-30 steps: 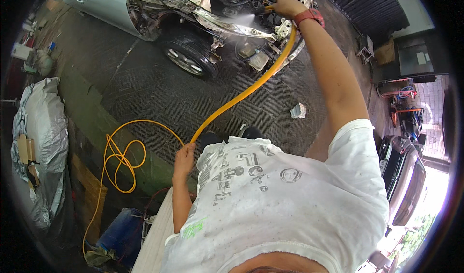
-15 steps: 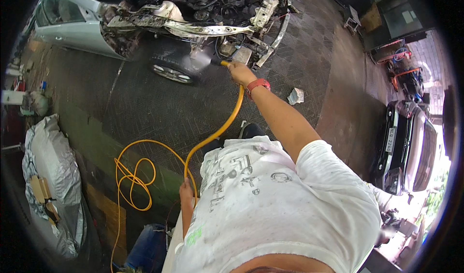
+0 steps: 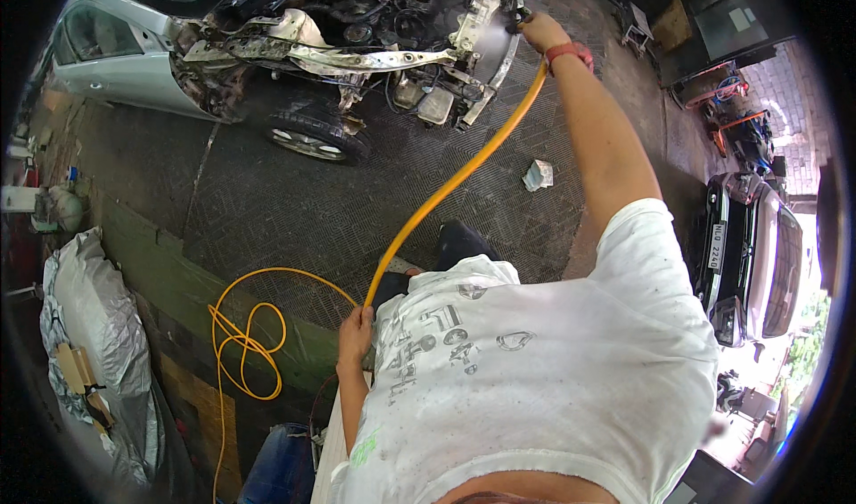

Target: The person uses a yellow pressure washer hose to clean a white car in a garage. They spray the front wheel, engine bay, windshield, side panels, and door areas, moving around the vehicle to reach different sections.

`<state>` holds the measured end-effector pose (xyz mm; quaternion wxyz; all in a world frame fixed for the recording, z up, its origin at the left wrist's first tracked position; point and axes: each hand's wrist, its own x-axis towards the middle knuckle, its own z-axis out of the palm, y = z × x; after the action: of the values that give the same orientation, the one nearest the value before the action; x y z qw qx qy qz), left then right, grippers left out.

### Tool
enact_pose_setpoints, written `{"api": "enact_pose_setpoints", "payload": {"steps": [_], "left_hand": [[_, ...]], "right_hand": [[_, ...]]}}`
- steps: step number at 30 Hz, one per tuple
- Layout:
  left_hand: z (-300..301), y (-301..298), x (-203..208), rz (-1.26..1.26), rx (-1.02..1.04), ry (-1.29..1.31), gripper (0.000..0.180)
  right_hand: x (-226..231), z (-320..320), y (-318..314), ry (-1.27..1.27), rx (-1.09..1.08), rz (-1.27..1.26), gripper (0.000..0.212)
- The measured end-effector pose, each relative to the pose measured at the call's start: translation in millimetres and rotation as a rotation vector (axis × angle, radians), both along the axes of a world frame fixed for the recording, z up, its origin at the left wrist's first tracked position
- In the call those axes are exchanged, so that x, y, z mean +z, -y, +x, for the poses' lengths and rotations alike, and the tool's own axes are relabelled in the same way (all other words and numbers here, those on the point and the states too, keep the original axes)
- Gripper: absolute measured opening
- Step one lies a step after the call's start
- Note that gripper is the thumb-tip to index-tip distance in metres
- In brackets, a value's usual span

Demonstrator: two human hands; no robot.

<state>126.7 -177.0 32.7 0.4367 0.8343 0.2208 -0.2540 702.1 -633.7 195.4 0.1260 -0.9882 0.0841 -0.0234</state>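
My right hand (image 3: 544, 33) is stretched out far ahead and closed round the end of a yellow hose (image 3: 464, 172), where a dark nozzle tip (image 3: 521, 15) shows. A whitish spray mist hangs at the stripped front frame (image 3: 471, 27) of a silver car (image 3: 120, 62). By my hip, my left hand (image 3: 355, 333) is wrapped round the same hose. Between the hands the hose runs in a taut, gentle curve. The car's fender and bumper are off, so its engine bay (image 3: 419, 0) and front wheel (image 3: 312, 134) lie exposed.
Loose hose coils (image 3: 250, 343) lie on the floor to my left, near a blue drum (image 3: 278, 464) and a silver-covered bulky object (image 3: 107, 326). A crumpled pale block (image 3: 538, 175) sits on the patterned floor (image 3: 357, 205). Another car (image 3: 758, 254) stands at right.
My right hand has swung right and farther out, from above the front wheel to the car's front end, pulling the hose straighter. My left hand has come up slightly. The spray has moved with the nozzle.
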Motion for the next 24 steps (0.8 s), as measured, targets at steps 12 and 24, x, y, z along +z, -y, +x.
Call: {"api": "enact_pose_setpoints", "payload": {"steps": [12, 24], "left_hand": [[75, 77, 58, 0.09, 0.14, 0.087, 0.052], [212, 237, 121, 0.091, 0.177, 0.055, 0.053]], "right_hand": [[33, 138, 23, -0.053, 0.083, -0.165, 0.051], [41, 317, 144, 0.024, 0.02, -0.075, 0.04]]}}
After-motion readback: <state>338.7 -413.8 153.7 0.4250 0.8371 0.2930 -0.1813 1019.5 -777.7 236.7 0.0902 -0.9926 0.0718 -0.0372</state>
